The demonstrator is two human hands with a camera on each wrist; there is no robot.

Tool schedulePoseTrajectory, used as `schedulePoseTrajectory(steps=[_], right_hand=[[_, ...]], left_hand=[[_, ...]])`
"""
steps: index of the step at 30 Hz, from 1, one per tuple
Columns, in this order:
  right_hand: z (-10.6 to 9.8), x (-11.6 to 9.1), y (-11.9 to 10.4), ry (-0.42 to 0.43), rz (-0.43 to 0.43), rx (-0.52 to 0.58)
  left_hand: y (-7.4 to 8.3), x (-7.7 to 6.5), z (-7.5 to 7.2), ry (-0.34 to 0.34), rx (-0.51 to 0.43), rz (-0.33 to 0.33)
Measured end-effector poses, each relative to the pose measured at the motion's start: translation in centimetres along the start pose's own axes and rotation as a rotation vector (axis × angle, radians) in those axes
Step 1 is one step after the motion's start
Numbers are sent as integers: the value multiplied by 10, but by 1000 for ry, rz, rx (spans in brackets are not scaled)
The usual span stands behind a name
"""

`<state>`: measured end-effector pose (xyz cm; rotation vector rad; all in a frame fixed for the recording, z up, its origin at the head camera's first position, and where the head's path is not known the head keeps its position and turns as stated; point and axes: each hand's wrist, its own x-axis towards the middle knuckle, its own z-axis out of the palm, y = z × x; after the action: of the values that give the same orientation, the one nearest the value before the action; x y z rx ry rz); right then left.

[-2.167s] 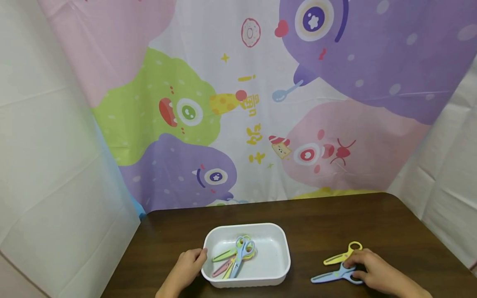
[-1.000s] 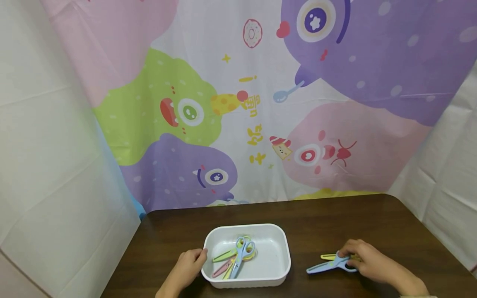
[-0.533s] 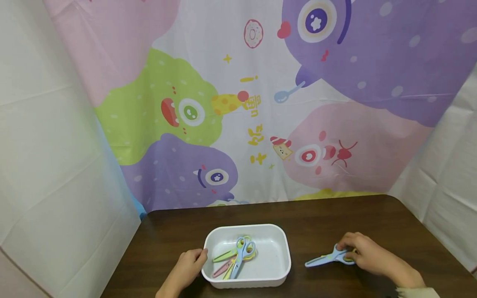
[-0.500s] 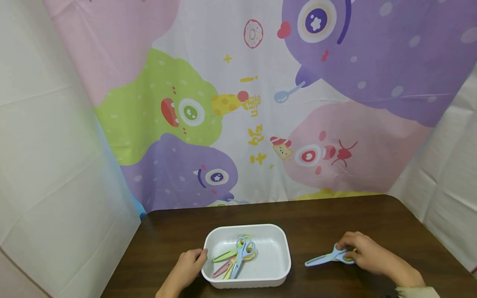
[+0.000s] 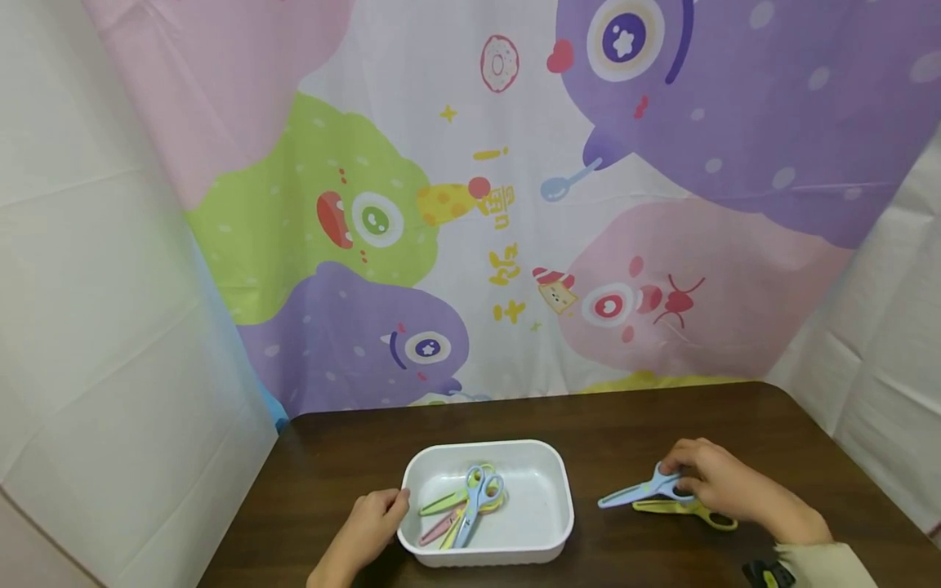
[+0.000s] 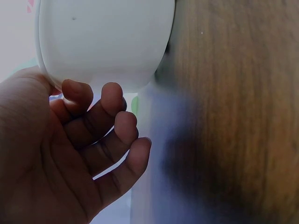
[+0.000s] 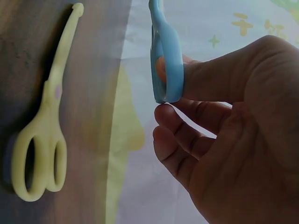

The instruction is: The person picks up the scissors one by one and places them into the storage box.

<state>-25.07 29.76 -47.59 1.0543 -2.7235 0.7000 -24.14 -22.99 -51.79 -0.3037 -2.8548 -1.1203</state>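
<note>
At the right of the head view my right hand (image 5: 720, 478) pinches the handle of a pair of blue scissors (image 5: 643, 491); its blades point left. In the right wrist view the thumb and a finger hold one of the blue handle loops (image 7: 174, 70). Yellow scissors (image 5: 672, 508) lie on the table just below them, apart from the hand. My left hand (image 5: 370, 527) grips the left rim of a white plastic tray (image 5: 540, 543), fingers curled against its outer wall (image 6: 107, 42). Inside the tray lie green scissors (image 5: 443, 503), pink scissors (image 5: 439, 529), more blue scissors (image 5: 476, 508) and a partly covered yellow pair.
The dark brown wooden table (image 5: 588, 425) spans the lower view, with its far edge at a cartoon-printed curtain (image 5: 500, 351). Pale cloth walls (image 5: 132, 327) stand at both sides. A black strap piece (image 5: 768, 574) shows at the right sleeve (image 5: 823, 563).
My right hand has moved the blue scissors away from me and slightly left, from beside the yellow scissors to beyond them. The yellow pair is turned and uncovered again. My left hand stays put.
</note>
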Motion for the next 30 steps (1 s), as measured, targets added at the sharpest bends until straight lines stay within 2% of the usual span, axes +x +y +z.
schedulePoseTrajectory(steps=[6, 19, 30], right_hand=[[-1, 9, -1, 46, -35, -46], [-8, 19, -8, 3, 29, -32], [-10, 35, -14, 57, -27, -66]], left_hand=[[-1, -1, -1, -13, -5, -11], [-1, 1, -1, -5, 2, 3], [-1, 1, -1, -10, 5, 10]])
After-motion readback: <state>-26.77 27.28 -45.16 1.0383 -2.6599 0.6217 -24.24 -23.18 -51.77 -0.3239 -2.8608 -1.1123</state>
